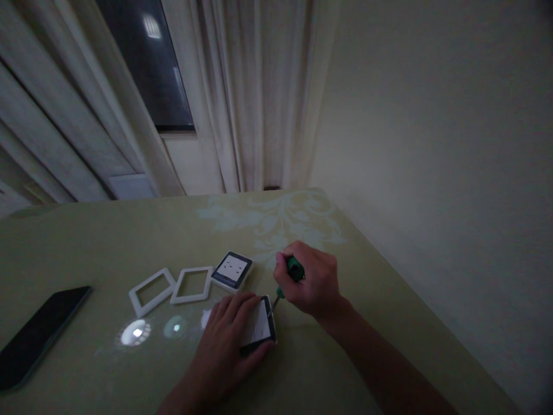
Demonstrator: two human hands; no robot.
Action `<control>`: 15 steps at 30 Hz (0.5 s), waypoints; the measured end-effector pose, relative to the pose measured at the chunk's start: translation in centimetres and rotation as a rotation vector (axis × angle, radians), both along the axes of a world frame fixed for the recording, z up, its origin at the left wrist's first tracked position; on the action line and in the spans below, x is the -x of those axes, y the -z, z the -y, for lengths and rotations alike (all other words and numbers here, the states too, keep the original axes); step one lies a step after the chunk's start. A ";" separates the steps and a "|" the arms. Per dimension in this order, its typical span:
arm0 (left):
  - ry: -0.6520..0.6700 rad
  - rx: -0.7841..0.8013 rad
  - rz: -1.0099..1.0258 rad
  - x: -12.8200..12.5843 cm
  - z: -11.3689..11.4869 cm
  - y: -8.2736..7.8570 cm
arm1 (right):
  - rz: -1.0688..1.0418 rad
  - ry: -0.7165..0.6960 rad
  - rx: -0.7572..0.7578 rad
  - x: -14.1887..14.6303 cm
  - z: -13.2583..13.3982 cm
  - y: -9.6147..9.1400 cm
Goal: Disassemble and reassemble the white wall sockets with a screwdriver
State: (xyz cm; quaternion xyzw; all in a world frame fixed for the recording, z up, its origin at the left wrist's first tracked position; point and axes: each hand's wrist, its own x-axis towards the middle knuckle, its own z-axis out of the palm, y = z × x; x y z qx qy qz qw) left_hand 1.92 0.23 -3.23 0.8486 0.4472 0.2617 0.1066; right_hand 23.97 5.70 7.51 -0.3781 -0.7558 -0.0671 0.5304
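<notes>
My left hand (227,340) grips a wall socket (259,325) flat against the table, thumb along its near edge and fingers across its face. Part of that socket is hidden under the hand. In my right hand (315,279) is a screwdriver (295,268) with a green handle, the fist closed round it. Its metal shaft slants down to the right side of the held socket, at the dark border; the exact contact of the tip is too small to tell. A second wall socket (233,270), white with a dark border, lies face up just beyond my left hand.
Two white rectangular frames (191,299) lie side by side left of the second socket. A dark phone (41,331) rests at the table's left. The green table (129,230) meets a plain wall (432,173) on the right, with curtains (263,104) behind.
</notes>
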 end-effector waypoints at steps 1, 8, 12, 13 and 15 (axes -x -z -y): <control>-0.009 0.005 0.013 -0.3 0.1 0.1 | 0.024 0.025 -0.032 0.1 0.3 -0.1; -0.097 0.032 0.107 -2.0 0.3 1.1 | 0.108 0.142 -0.088 1.3 2.3 -0.7; -0.120 0.017 0.154 -2.6 0.2 1.9 | -0.075 0.130 -0.013 1.1 2.7 0.0; -0.123 0.003 0.157 -2.7 0.2 2.0 | -0.111 0.142 0.000 0.9 2.8 0.3; -0.124 -0.030 0.150 -2.8 0.0 2.2 | -0.181 0.178 0.030 0.2 2.7 0.9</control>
